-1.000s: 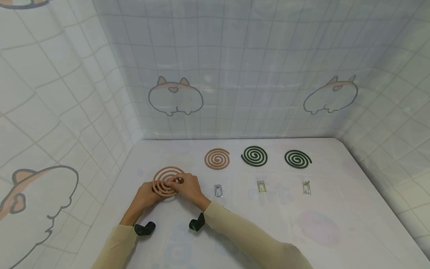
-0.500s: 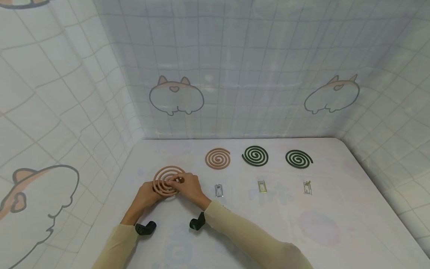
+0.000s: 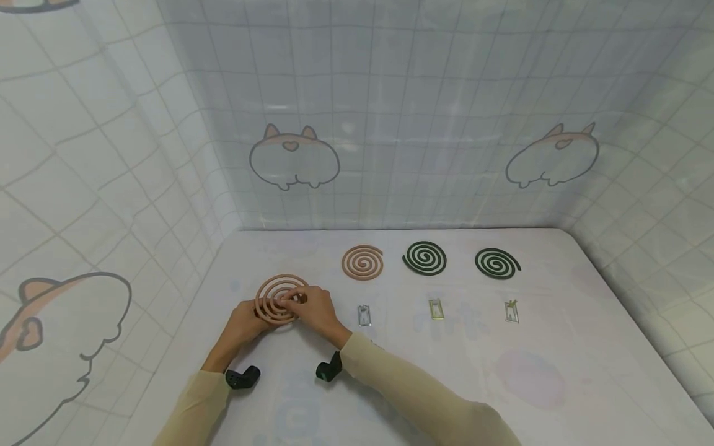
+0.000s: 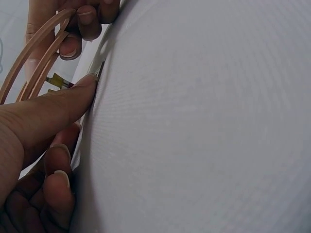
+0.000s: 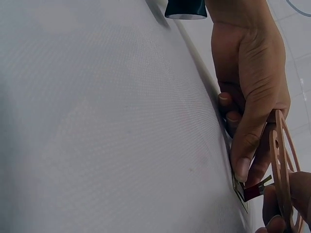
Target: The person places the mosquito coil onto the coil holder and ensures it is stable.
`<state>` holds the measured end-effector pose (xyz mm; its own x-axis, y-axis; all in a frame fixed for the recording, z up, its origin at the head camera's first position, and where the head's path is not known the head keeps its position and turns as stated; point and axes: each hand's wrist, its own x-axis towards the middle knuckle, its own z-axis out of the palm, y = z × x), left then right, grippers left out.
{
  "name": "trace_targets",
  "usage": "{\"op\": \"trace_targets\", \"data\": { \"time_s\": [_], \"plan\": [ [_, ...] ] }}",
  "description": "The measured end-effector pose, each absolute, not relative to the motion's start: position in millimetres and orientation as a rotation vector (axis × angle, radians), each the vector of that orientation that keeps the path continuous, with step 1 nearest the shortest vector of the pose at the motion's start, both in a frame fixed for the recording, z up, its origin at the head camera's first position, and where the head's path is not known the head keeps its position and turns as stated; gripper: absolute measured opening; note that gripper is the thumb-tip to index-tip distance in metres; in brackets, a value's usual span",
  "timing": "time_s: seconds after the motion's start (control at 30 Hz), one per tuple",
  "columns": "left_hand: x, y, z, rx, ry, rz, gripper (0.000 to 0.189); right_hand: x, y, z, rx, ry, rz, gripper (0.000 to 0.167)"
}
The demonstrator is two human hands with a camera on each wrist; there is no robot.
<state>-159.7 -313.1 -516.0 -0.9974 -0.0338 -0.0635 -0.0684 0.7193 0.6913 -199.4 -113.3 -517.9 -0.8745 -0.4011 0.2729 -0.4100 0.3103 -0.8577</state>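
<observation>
Next to no change over the last second, likely a careful hold-and-adjust step: right hand (image 3: 317, 313) pinches brown coil (image 3: 272, 291) near its centre, above left hand (image 3: 243, 319), which seems to pinch a partly hidden metal stand (image 5: 252, 192) on the desk (image 3: 435, 384). Coil is tilted, broad face upward; round, no long axis.

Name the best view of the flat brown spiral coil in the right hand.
The head view: the flat brown spiral coil shows face-on, partly behind the right hand. The left wrist view shows cropped arcs; the right wrist view, rings nearly edge-on.
</observation>
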Motion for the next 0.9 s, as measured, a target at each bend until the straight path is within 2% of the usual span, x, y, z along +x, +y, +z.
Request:
{"op": "trace_targets", "data": {
  "time_s": [0.9],
  "plan": [
    [-158.2,-313.1,-517.9,-0.06,2.887,1.164,0.042,-199.4,-115.6,-518.2,0.751,-2.56,1.66,0.018]
  ]
}}
